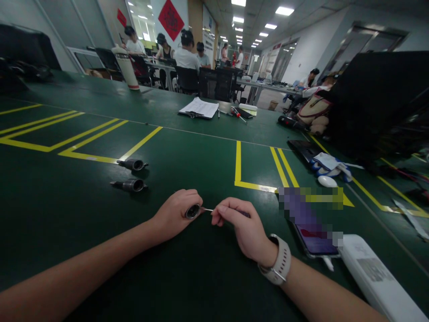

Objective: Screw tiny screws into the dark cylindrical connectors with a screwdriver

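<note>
My left hand [176, 213] is closed around a dark round part [193, 211], its ring-shaped open end facing me. From the other side, my right hand [244, 226] pinches a screwdriver [208, 209] with a thin metal shaft. The shaft points left, and its tip meets the side of the part near my left fingers; exact contact is too small to tell. My right fingers cover most of the dark handle. Two similar dark cylindrical parts, one farther back [134, 165] and one nearer [134, 185], lie on the green table [187, 156] beyond my left hand.
Right of my right hand lie a phone [315, 241] with a plugged-in cable, a white power strip [375, 273], a white mouse [327, 181] and gloves [330, 165]. Farther back are a clipboard [199, 108], a red-handled screwdriver [236, 112] and a tall cup [127, 69]. People sit beyond.
</note>
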{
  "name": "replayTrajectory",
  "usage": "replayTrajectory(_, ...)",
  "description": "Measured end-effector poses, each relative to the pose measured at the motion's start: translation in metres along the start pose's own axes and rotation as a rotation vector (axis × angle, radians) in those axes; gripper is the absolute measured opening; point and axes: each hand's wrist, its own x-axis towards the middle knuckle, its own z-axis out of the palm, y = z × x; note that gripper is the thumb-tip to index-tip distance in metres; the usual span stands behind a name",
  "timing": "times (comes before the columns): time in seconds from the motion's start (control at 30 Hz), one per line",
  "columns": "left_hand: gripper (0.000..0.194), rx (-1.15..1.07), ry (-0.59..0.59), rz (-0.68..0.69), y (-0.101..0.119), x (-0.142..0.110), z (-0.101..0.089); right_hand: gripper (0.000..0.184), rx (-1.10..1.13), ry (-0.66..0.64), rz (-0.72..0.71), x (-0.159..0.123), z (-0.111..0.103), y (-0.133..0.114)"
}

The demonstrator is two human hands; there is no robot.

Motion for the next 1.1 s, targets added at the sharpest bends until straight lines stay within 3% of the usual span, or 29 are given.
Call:
replayTrajectory(0.1,0.016,-0.042,0.009,-0.015,-0.001,0.0,0.0,0.018,0.224,0.026,0.085,0.003,-0.001,0.007)
replayTrajectory(0.17,0.016,-0.061,0.022,-0.023,-0.002,0.001,0.0,0.018,0.221,0.03,0.076,0.002,0.0,0.007)
replayTrajectory(0.23,0.016,-0.052,0.031,-0.032,-0.001,0.001,0.001,0.019,0.059,0.024,-0.011,-0.001,0.002,0.002)
replayTrajectory(0.37,0.017,0.058,0.008,0.013,0.002,0.002,0.001,0.019,-0.475,-0.027,-0.265,-0.008,0.006,-0.01)
replayTrajectory(0.47,0.018,0.118,-0.021,0.055,0.005,0.002,0.0,0.019,-0.601,-0.081,-0.311,-0.009,0.007,-0.014)
replayTrajectory(0.63,0.013,0.093,-0.05,0.039,0.004,0.0,-0.002,0.02,-0.152,-0.031,-0.055,0.0,-0.002,-0.003)
replayTrajectory(0.73,0.013,0.028,-0.028,-0.013,0.002,0.0,-0.001,0.018,0.1,0.003,0.014,0.005,-0.004,0.007)
replayTrajectory(0.9,0.017,-0.066,0.019,-0.022,0.0,0.001,0.0,0.017,0.28,0.039,0.101,0.005,-0.001,0.011)
replayTrajectory(1.0,0.017,-0.038,0.025,-0.037,-0.001,0.001,0.001,0.018,0.047,0.044,-0.028,0.0,0.002,0.003)
replayTrajectory(1.1,0.016,0.039,-0.007,-0.035,0.0,0.001,0.002,0.02,-0.414,-0.003,-0.236,-0.006,0.005,-0.007)
